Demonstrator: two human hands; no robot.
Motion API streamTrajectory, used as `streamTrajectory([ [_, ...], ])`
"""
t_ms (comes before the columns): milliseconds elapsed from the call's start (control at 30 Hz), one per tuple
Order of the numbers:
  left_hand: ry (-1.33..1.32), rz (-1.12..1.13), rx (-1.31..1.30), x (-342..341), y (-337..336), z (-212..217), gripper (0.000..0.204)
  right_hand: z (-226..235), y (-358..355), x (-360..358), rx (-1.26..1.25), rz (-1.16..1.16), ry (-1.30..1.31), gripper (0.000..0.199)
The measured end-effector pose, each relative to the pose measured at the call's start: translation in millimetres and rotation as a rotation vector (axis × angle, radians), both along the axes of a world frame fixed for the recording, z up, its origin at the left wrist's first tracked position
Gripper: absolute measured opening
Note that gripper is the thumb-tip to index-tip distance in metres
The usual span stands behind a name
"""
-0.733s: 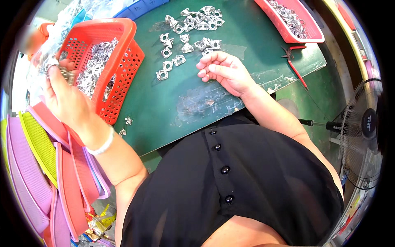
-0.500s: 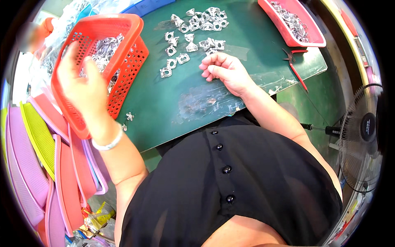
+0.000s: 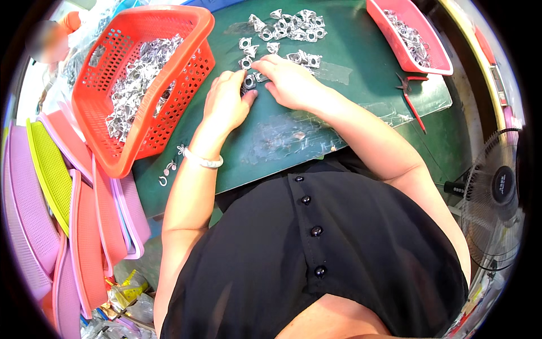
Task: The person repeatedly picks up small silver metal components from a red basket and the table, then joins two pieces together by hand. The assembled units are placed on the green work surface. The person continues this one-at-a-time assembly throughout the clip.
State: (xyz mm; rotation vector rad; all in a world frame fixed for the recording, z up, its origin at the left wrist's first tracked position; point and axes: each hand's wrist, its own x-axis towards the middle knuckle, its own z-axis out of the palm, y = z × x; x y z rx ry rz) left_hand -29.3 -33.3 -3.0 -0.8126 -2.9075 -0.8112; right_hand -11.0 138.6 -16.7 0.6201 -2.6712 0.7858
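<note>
Silvery ring-shaped metal pieces [image 3: 302, 26] stand in loose groups on the green table [image 3: 271, 135]. Just below one of these groups, my left hand [image 3: 226, 101] closes thumb and fingers around a ring-shaped piece [image 3: 249, 83]. Opposite it, my right hand [image 3: 292, 83] curves its fingers and thumb around a neighbouring piece [image 3: 260, 77], partly hidden by the fingertips. Both hands rest close together at the tabletop. To the left stands a red perforated basket [image 3: 169, 107] holding many similar silvery pieces [image 3: 135, 85].
A pink tray [image 3: 440, 68] of metal parts sits at the far right, with red-handled pliers [image 3: 415, 104] nearer me. Small metal bits [image 3: 170, 166] lie beside my left forearm. Stacked plastic baskets [image 3: 84, 243] stand at the left, a fan [image 3: 499, 186] at the right.
My left hand has come from over the red basket to the table, closing around a piece. My right hand has moved left to meet it. The view has shifted slightly.
</note>
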Motion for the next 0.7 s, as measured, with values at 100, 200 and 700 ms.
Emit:
streamTrajectory([
  [100, -0.091, -0.035, 0.036, 2, 1, -1, 0.034, 8, -3, -2, 0.122, -0.030, -0.142, 0.034],
  [200, -0.183, -0.051, 0.059, 10, 3, 5, 0.030, 10, 0, -2, 0.222, -0.030, -0.205, 0.028],
  [700, -0.231, -0.033, 0.671, 27, 11, 3, 0.022, 4, -1, 32, -1.162, 0.245, -0.358, 0.040],
])
